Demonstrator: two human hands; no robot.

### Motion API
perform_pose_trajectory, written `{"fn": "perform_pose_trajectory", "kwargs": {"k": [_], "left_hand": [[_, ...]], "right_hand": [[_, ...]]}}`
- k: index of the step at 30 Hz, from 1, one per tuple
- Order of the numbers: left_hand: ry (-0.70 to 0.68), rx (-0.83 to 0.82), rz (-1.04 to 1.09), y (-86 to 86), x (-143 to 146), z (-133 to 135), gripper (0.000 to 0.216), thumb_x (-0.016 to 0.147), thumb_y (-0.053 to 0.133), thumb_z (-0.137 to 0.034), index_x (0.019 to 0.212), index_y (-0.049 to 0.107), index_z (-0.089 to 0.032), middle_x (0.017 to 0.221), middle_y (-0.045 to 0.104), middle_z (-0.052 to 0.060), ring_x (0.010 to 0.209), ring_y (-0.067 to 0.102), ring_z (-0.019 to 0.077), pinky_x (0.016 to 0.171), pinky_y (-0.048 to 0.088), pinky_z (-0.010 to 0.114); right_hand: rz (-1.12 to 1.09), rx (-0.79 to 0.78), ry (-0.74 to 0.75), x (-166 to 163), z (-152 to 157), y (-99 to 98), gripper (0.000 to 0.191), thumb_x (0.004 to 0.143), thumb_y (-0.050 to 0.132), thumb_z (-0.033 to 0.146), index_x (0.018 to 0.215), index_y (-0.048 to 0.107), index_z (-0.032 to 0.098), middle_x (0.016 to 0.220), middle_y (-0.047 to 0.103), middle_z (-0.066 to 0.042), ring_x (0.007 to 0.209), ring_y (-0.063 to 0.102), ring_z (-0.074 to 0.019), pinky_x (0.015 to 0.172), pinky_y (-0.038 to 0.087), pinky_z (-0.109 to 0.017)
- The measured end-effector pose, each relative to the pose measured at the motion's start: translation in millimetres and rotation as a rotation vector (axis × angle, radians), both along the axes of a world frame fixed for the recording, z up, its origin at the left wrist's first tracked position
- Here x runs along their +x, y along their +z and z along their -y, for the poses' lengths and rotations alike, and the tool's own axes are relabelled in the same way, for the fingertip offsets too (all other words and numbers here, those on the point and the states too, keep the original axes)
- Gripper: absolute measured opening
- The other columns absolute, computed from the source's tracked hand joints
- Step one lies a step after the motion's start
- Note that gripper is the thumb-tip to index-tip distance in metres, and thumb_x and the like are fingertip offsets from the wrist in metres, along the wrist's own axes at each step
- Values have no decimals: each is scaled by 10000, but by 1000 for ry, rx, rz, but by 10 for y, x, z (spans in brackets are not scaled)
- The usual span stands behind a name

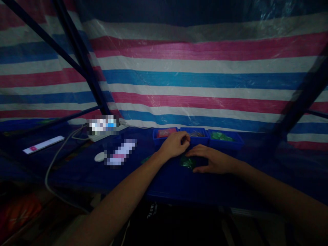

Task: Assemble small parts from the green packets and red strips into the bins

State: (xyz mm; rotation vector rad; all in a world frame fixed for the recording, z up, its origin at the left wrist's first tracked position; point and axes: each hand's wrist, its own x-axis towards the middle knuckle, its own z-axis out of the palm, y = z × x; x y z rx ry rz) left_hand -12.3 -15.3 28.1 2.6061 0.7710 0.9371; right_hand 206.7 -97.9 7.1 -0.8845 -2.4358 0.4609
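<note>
My left hand point(176, 145) reaches over the front of the middle blue bin point(195, 139). Its fingers are curled, with thumb and forefinger closed in a ring; whatever they may hold is hidden. Small greyish pieces point(196, 133) lie in that bin. On the table, a shiny green plastic packet point(188, 163) sits by the fingertips of my right hand point(214, 160). That hand has thumb and fingers apart around the packet's right side; whether they touch it is unclear. Another green piece point(146, 159) shows partly behind my left forearm.
The left bin point(154, 136) holds red packets point(167, 132), the right bin point(237, 144) green ones point(221, 136). Leftward on the blue table are a white oval object point(100, 156), a power strip point(98, 137) with a loose cable point(54, 159), and a white flat strip point(44, 144). Blue frame bars rise at both sides.
</note>
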Motion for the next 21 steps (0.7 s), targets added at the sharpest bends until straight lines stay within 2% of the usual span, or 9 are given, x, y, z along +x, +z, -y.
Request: {"fn": "perform_pose_trajectory", "kwargs": {"k": [2,5,8,11,14,17,21], "left_hand": [[4,58,-10,13,0,7,145,853,571,-138,948,671,-182,941,716,47,832,645,185,765,502,308],[-13,97,-41,-1,4,8,180,857,567,-129,994,672,-181,986,718,56,875,649,197,808,512,324],[-37,118,-59,-27,7,2,203,861,560,-122,1018,675,-177,1004,720,62,913,657,205,839,518,333],[-22,122,-60,-40,7,-6,224,873,548,-124,1044,682,-178,1025,725,67,940,662,210,863,523,341],[-12,111,-62,-42,3,-13,248,885,547,-132,1083,689,-178,1052,730,73,951,669,212,871,528,343],[-12,103,-63,-47,-3,-21,264,887,560,-143,1114,691,-177,1075,733,76,956,672,214,875,531,345],[-20,86,-52,-51,-7,-34,263,887,577,-149,1120,695,-178,1075,737,74,953,675,214,878,528,348]], "right_hand": [[1,9,53,-28,6,3,429,869,767,393,1284,691,312,1252,718,-67,1233,614,-279,1095,464,-486],[-1,23,27,-47,12,-7,318,910,704,280,1227,718,297,1191,730,-65,1145,657,-255,1059,495,-473],[-3,53,20,-62,34,-20,394,922,664,223,1310,675,289,1315,674,-86,1255,603,-259,1122,447,-487],[-6,41,68,-100,61,-13,465,942,655,256,1402,614,316,1449,604,-77,1378,514,-267,1186,375,-515],[2,2,155,-145,69,8,486,933,694,314,1411,610,349,1433,637,-48,1395,504,-272,1198,354,-525],[-14,-5,167,-167,60,26,434,920,718,331,1350,662,340,1307,719,-43,1309,579,-263,1145,423,-493],[-7,20,95,-159,63,32,284,950,654,273,1225,720,301,1153,758,-46,1134,667,-236,1021,521,-438]]}}
